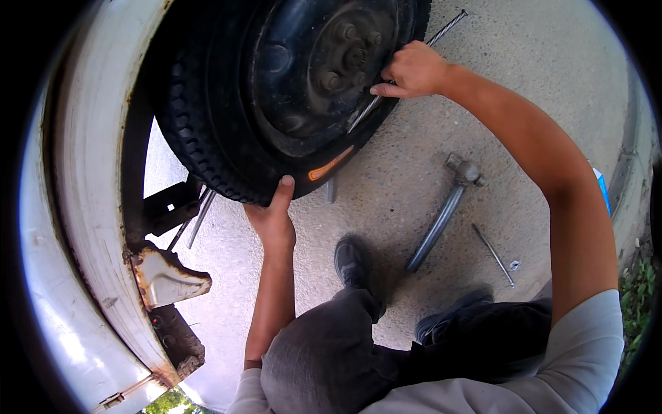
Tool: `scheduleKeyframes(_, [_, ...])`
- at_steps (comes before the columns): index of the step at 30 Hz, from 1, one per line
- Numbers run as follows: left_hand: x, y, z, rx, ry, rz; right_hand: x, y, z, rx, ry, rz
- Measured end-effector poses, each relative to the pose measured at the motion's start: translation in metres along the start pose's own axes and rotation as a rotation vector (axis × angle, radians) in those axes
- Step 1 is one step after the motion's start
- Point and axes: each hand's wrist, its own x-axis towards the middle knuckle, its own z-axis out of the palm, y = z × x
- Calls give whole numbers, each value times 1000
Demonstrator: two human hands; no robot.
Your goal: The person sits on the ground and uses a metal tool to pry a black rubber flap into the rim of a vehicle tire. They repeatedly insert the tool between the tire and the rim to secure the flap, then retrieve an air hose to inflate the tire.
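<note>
A black wheel (227, 103) with a steel rim and a bolted hub (353, 56) stands in the upper middle, beside a white vehicle body. My left hand (271, 219) grips the tire's lower edge, thumb on the sidewall near an orange mark; its fingers are hidden behind the rubber. At the wheel's right side, my right hand (416, 70) is closed round a twisted metal rod (447, 29). The rod slants across the tire, its lower end lying over the sidewall close to the rim. Whether that end touches the rubber I cannot tell.
A hammer (441, 214) lies on the concrete at the right, near a thin metal rod (492, 254) and a small ring-like piece (514, 265). Rusty white bodywork (103, 172) curves along the left, with a jagged bracket (169, 276). Metal bars (201, 217) show below the tire.
</note>
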Motion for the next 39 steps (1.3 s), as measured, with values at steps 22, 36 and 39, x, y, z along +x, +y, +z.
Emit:
scheduleKeyframes(22, [0,0,3,2,-12,18,5,-22,-4,58,-87,-23])
scheduleKeyframes(36, [15,-11,-3,66,-4,181,-76,-8,-154,41,-717,227])
scheduleKeyframes(39, [19,-17,-13,61,-7,213,-70,-38,-166,346,-974,476])
